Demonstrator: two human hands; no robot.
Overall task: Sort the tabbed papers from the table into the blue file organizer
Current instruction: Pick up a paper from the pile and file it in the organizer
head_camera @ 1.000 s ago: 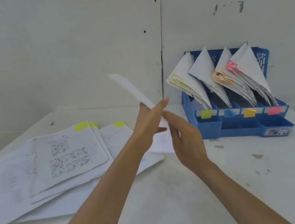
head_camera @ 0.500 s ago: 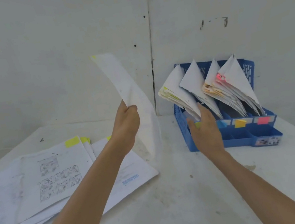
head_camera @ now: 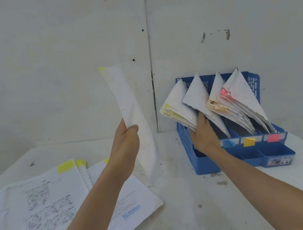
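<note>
Tabbed paper (head_camera: 126,99) held edgewise in left grip (head_camera: 126,145), near organizer (head_camera: 273,152); right grip (head_camera: 205,136) holds stack (head_camera: 177,106).

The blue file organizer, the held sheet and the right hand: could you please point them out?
blue file organizer (head_camera: 186,146): head view, left outer wall.
held sheet (head_camera: 120,92): head view, upper white part.
right hand (head_camera: 205,138): head view, back of hand, gripping filed papers (head_camera: 176,102).

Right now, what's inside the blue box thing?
The blue file organizer holds four leaning paper stacks: yellow-tabbed stack, second stack (tabs hidden), orange-tabbed stack, pink-tabbed stack. The right hand grips the first, hiding its slot label. Slot bottoms are covered.
</note>
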